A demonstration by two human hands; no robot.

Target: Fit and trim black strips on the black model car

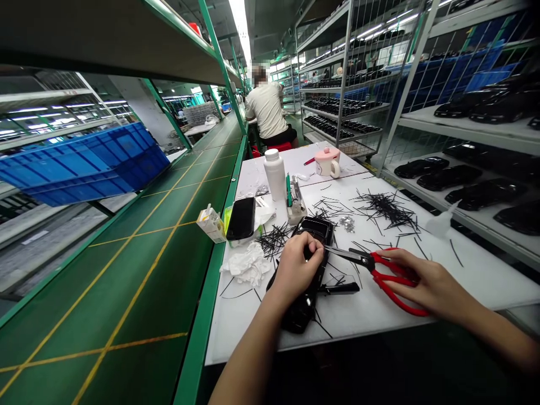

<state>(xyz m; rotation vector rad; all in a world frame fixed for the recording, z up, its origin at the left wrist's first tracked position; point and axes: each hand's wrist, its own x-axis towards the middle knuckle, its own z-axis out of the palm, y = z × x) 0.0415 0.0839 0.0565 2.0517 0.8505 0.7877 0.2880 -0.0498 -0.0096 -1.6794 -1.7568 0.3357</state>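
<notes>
A black model car (297, 315) lies on the white table, one door standing open (341, 288) on its right side. Over the car, my left hand (298, 261) is closed in a pinch; what sits between its fingertips is too small to make out. My right hand (422, 275) grips red-handled scissors (379, 270), whose blade tips reach toward the left fingertips. Thin black strips (386, 209) lie in a pile at the back right, and more strips (274, 241) are heaped left of the car. A few small silvery pieces (347, 224) rest behind the scissors.
A green conveyor belt (160, 225) runs along the left, with a blue crate (84, 163) beyond it. On the table stand a white bottle (275, 174), a pink-lidded mug (327, 163), a phone (241, 218) and crumpled tissue (247, 265). Racks of black model cars (476, 180) line the right. A person (268, 109) sits ahead.
</notes>
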